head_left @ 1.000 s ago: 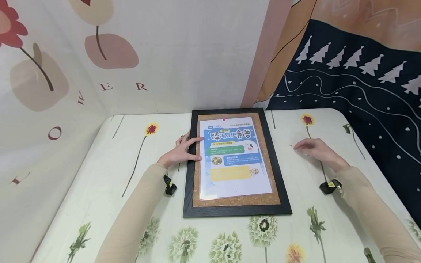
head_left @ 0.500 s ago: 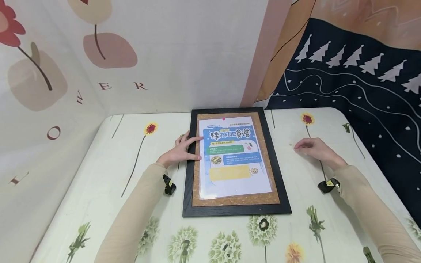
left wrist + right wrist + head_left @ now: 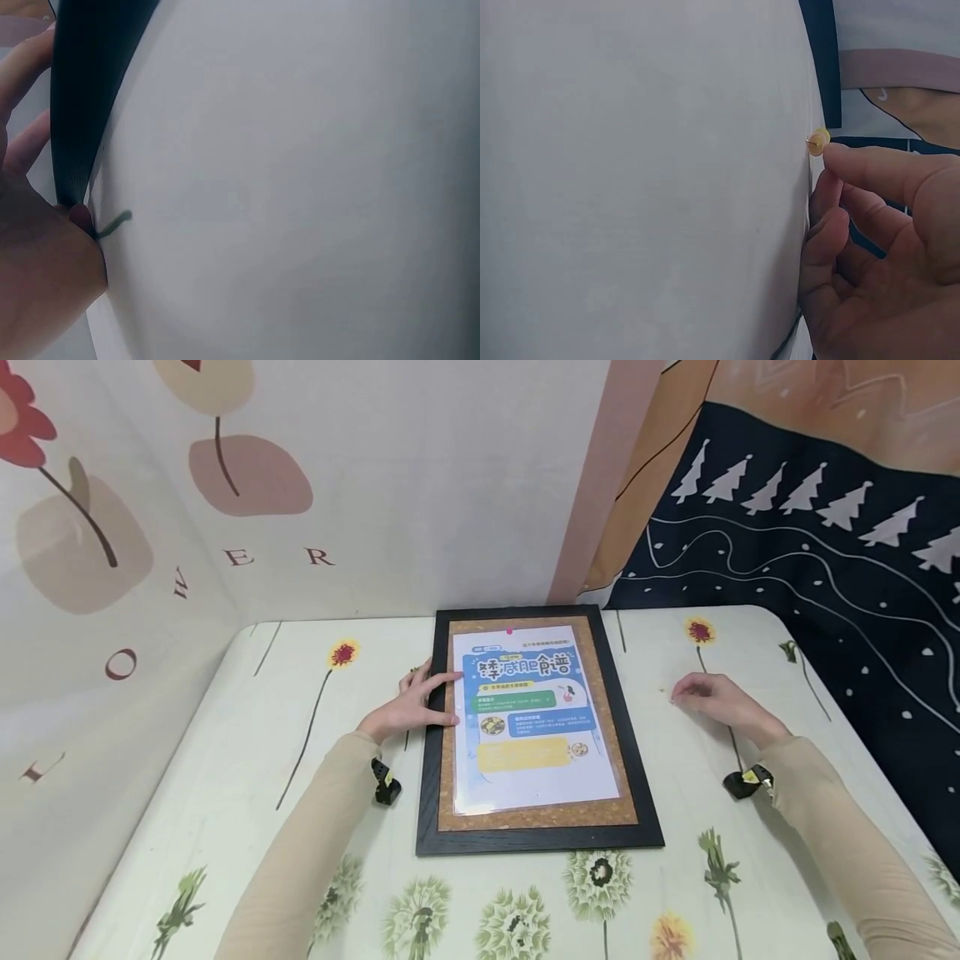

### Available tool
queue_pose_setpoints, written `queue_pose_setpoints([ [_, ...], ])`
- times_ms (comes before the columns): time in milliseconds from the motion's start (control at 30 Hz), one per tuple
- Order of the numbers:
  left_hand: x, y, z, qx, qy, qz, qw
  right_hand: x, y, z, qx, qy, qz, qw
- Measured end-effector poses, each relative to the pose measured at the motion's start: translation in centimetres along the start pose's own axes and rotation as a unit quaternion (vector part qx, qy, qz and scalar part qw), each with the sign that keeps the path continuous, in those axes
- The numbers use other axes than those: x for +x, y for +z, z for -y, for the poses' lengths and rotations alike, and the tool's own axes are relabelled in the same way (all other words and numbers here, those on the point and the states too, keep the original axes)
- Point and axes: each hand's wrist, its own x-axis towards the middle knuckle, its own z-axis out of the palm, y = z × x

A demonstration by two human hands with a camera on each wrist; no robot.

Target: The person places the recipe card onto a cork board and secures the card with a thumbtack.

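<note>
A cork board [image 3: 540,821] in a black frame lies on the table, with a printed sheet [image 3: 525,789] on it. A pink pushpin [image 3: 510,631] sits at the sheet's top edge. My left hand [image 3: 405,706] grips the left side of the frame, thumb and a finger over its face, other fingers at the outer edge. To the right of the board, my right hand [image 3: 723,702] rests low with loosely curled fingers. A small yellow pushpin [image 3: 819,141] appears at its fingertips in the right wrist view; from the head it shows only as a tiny speck just ahead of them.
A pale flower-print cloth [image 3: 247,827] covers the table. Behind stands a light patterned curtain [image 3: 420,485], and a dark cloth with white trees [image 3: 795,552] hangs at the right. Black wrist cameras sit on both wrists.
The view shifts very slightly. Both hands and the board otherwise stay as they were.
</note>
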Motion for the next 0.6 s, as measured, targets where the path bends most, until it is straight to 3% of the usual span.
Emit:
queue_pose_setpoints([
  [600,0.05,0.02,0.06,-0.005,-0.003,0.000,1.0000,0.23,-0.09,0.69,0.000,0.029,0.016,0.9995],
])
